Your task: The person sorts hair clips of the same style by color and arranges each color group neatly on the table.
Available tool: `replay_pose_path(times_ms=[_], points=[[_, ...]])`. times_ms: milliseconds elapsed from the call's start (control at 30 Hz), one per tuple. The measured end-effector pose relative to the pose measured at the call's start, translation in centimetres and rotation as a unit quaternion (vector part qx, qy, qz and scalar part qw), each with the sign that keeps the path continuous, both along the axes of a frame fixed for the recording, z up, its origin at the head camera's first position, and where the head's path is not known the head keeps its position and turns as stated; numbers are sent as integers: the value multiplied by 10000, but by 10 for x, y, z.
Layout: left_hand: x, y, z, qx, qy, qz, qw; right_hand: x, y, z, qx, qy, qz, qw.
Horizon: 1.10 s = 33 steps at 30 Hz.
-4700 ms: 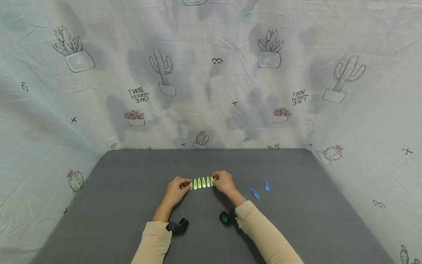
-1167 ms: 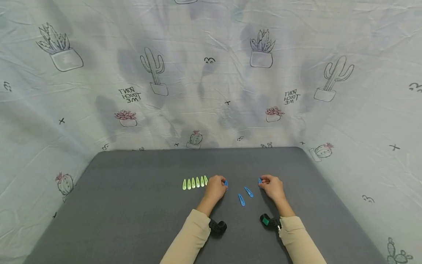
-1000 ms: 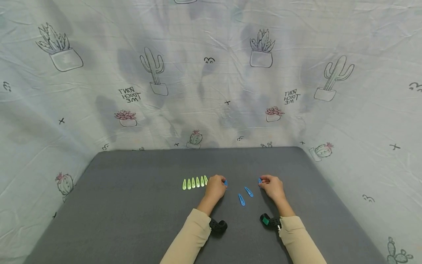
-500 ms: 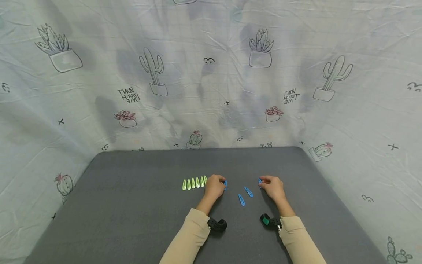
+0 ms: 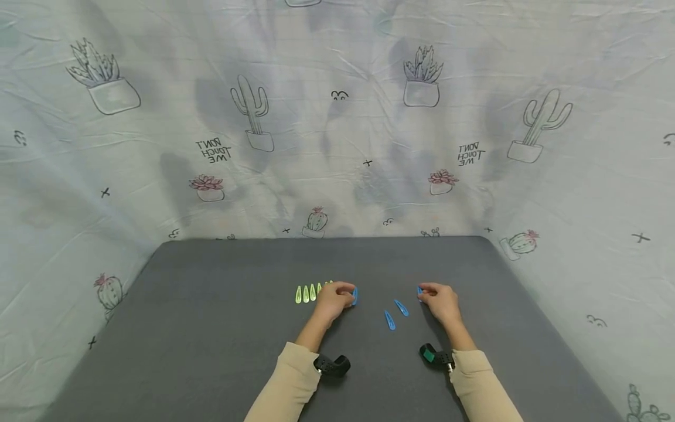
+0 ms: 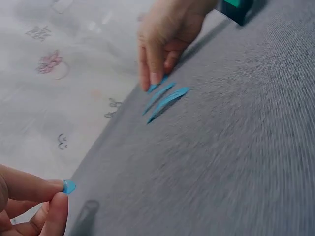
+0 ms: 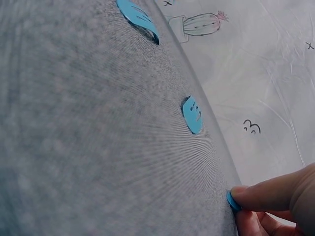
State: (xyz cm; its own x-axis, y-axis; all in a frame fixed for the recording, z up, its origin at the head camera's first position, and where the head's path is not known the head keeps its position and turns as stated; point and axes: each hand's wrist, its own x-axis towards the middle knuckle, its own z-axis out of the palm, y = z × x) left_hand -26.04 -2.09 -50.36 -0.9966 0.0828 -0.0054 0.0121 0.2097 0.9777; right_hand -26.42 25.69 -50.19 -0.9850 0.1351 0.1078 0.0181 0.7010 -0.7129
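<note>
My left hand [image 5: 331,302] pinches a blue snap hair clip [image 5: 355,296] between thumb and fingertips. In the left wrist view that clip is raised, its shadow falling on the cloth below. Over to the right, my right hand [image 5: 442,302] pinches another blue snap hair clip, whose end [image 7: 232,200] shows at the thumb in the right wrist view. Two loose blue clips, a nearer one [image 5: 389,320] and a farther one [image 5: 401,308], lie tilted between the hands. A row of yellow-green hair clips [image 5: 306,293] stretches left of my left hand, which partly covers its right end.
A dark grey cloth-covered table [image 5: 211,328] lies under everything. Behind it and along both sides hangs a pale curtain [image 5: 337,146] printed with cacti. A black wrist camera [image 5: 332,366] sits on the left wrist, and another camera [image 5: 435,355] on the right.
Earlier both hands were at the ends of the green row; since then each has taken a blue clip. Within the last half second my left hand shifts left with its clip; the right stays put.
</note>
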Motion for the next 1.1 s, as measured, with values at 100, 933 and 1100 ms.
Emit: replay_pose_path(times_ms=[100,933,1100], points=[[5,-16,1,470,64,-119,9988,0,1,-1,44,23,-21,10000],[37,-112,5,143,-609,1182,9910,1,1,-1,-7,27,37,10000],[42,-113,10,-36,-698,1083,9917,-1,1,0,19,34,19,10000]])
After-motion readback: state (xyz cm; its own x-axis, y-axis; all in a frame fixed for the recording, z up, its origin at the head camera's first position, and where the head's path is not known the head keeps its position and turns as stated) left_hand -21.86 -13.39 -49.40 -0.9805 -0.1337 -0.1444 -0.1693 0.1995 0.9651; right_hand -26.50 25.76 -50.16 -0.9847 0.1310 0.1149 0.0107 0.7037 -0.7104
